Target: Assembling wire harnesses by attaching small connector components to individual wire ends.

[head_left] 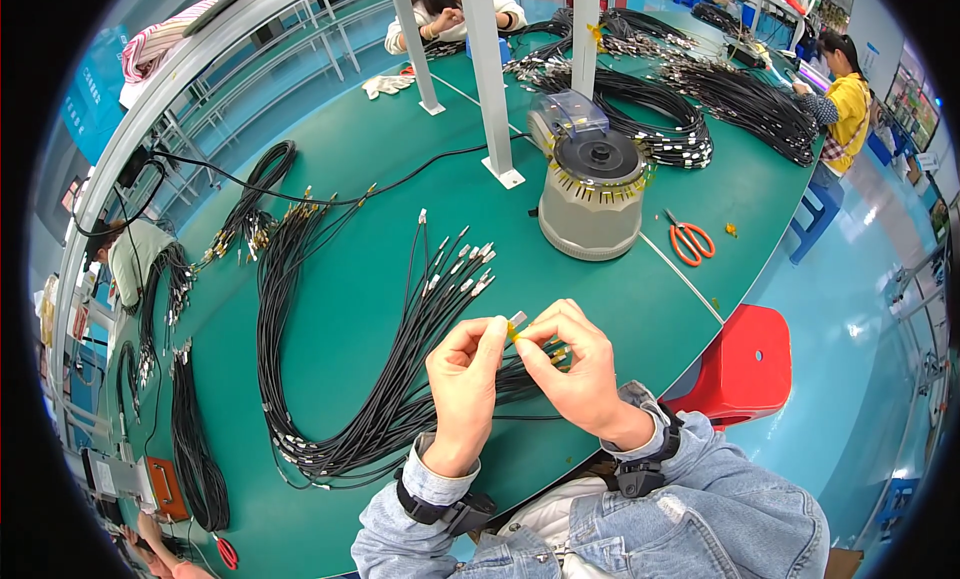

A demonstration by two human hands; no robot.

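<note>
Denim sleeves (pixel 715 494) with black wrist straps (pixel 645 471) lead up to two bare hands that meet on the near side of the grey round dispenser (pixel 590 219), slightly to its left. Between the fingertips there sits a small whitish connector (pixel 518 320) with a yellow strip (pixel 512 332) against it. As far as the fingers let me see, the left hand (pixel 465 379) pinches the connector in a narrow grip, while the right hand (pixel 582 374) has its thumb and index finger closed on the yellow strip. That strip looks thin and sticky, so it could crease, go on crooked or cling to a fingertip if the two pinches pull unevenly. So small a connector might also twist or slip out, particularly if the heavy cables drag on it. Both hands are raised above the tabletop (pixel 600 314), wrists bent inward, tips nearly touching, other fingers curled toward the palms. Left of the dispenser and nearer the person, a black cable bundle (pixel 285 349) curves round and passes beneath the hands, where a strap could snag it. Just right of the dispenser lie orange-handled scissors (pixel 690 241); farther right and nearer, beyond the tabletop's edge, stands a red stool (pixel 745 364). More coiled cables (pixel 655 114) spread behind the dispenser.
</note>
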